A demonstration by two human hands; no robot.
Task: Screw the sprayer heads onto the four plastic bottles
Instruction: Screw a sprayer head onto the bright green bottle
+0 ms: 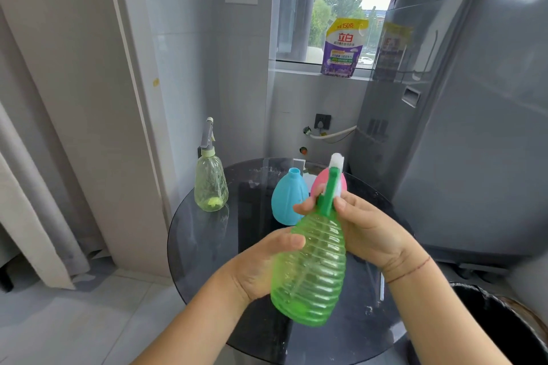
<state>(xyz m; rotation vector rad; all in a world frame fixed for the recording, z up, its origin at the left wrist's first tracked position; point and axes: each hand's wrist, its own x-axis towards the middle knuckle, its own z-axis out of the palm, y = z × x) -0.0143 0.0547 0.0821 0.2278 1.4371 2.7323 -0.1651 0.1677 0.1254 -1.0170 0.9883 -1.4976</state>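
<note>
A ribbed green plastic bottle [311,270] is held tilted above the round dark glass table [207,246]. My left hand [261,264] cups the bottle's body from the left. My right hand [361,225] grips the green-and-white sprayer head [330,187] at the bottle's neck. Behind them stands a blue bottle [286,198] with an open neck and no head. A pink bottle [321,181] is partly hidden behind the sprayer head. A pale yellow-green bottle [210,184] with a grey sprayer head on it stands at the table's far left.
A grey washing machine [462,127] rises right of the table. A purple detergent pouch [344,49] sits on the window sill. A black bin [504,326] is at the lower right. A white door frame [130,127] and curtain [35,187] stand to the left.
</note>
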